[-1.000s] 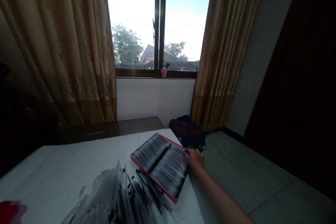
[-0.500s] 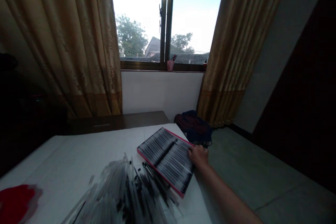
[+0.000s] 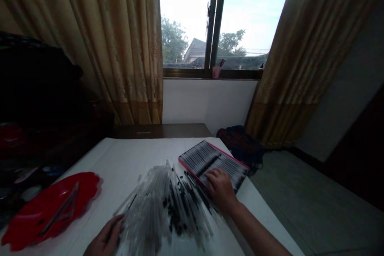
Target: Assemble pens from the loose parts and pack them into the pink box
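A loose pile of clear plastic pen barrels (image 3: 151, 200), mixed with dark-ended pens (image 3: 183, 202), lies on the white tabletop in front of me. My left hand (image 3: 106, 235) reaches in at the pile's left edge, fingers extended, its tips beside the barrels. To the pile's right rests a flat red-edged box (image 3: 199, 156), filled with two rows of pens laid side by side. My right hand (image 3: 221, 188) is over the box's near side with fingers loosely bent and apart. Nothing shows in its grip, and whether it touches the pens is unclear.
A red scalloped tray (image 3: 87, 182) with a few clear pieces stands at the left. Behind the white table (image 3: 126, 156) are a dark low cabinet (image 3: 168, 130) and a heap of dark cloth (image 3: 240, 142). A pink pen cup (image 3: 216, 72) sits on the windowsill.
My right hand has let go of the box's right edge and moved left to its near side. My left hand has come into view. The camera has turned left, showing more of the tray.
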`<state>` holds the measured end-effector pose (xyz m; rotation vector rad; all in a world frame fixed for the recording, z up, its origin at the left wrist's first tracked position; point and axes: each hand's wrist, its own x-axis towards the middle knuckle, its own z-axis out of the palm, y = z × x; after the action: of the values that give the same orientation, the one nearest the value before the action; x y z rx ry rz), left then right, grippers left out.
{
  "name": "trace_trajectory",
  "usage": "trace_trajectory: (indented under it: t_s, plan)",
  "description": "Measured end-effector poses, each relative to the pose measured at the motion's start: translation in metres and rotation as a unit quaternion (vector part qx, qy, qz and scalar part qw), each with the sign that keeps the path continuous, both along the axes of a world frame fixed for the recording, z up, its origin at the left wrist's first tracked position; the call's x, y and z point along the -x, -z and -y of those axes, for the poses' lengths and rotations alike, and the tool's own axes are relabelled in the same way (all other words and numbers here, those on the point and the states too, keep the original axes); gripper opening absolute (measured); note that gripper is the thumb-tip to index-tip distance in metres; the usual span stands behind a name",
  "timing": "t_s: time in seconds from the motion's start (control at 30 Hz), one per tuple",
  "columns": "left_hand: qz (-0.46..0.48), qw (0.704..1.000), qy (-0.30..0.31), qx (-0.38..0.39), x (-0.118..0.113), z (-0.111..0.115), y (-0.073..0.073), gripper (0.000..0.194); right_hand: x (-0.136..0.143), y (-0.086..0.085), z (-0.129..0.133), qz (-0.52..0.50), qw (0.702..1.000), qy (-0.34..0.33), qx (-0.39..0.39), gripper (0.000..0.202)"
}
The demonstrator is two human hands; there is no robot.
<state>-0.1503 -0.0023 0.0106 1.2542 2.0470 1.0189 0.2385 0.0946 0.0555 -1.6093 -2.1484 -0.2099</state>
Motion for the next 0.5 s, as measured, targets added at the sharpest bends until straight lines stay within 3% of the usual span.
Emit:
trace_trajectory:
  t_s: [0.13,0.2,0.33,0.5]
  plan:
    - [-0.039,0.999,0.014,-0.014,-0.004,0.002,-0.001,0.047,0.060,0.003,0.026,-0.013,0.994,-0.109,0.009,0.017]
    - [-0.053,0.998,0.021,-0.019,-0.005,0.003,-0.002,0.045,0.083,0.004,0.035,-0.007,0.991,-0.127,0.040,0.013]
    - [-0.068,0.996,0.034,-0.034,-0.007,0.004,-0.006,0.041,0.113,0.002,0.043,0.017,0.991,-0.117,0.067,0.013]
    - [-0.079,0.994,0.042,-0.057,-0.008,0.005,-0.006,0.038,0.132,-0.003,0.044,0.037,0.993,-0.066,0.088,0.021]
